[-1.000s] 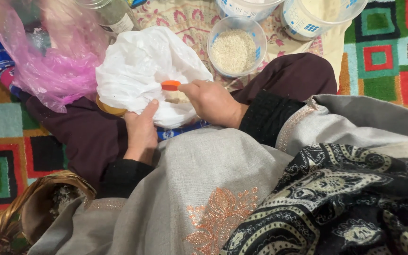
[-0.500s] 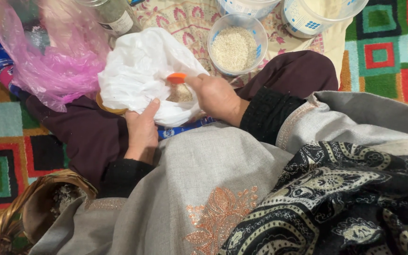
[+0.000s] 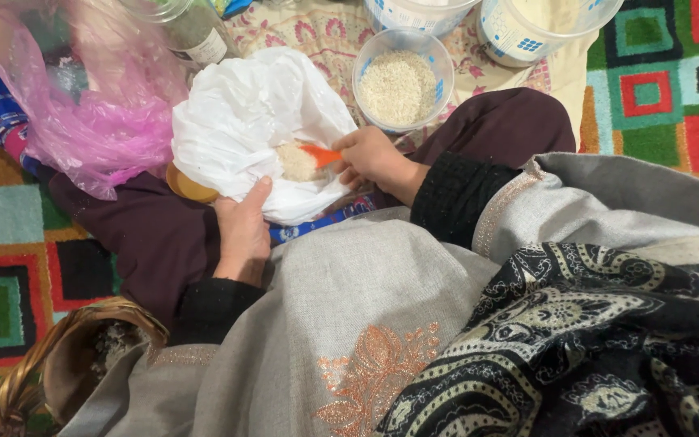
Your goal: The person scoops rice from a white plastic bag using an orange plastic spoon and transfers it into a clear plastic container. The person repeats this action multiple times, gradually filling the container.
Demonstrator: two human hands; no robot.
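Observation:
A white plastic bag (image 3: 240, 121) lies open on my lap, with pale grain (image 3: 294, 162) showing in its mouth. My left hand (image 3: 243, 226) pinches the bag's near edge, thumb on the plastic. My right hand (image 3: 374, 158) grips an orange spoon (image 3: 321, 154) whose tip carries a heap of grain just above the bag's opening. A clear plastic tub of grain (image 3: 400, 81) stands just beyond my right hand.
A pink plastic bag (image 3: 99, 105) lies at the left beside a glass jar (image 3: 192, 28). Two more white tubs (image 3: 527, 28) stand at the top. A wicker basket (image 3: 50, 364) sits at the lower left on a patterned rug (image 3: 665, 89).
My right hand has dipped the orange spoon into the bag and brought it up loaded with grain, drawing back slightly to the right. My left hand kept its hold on the bag.

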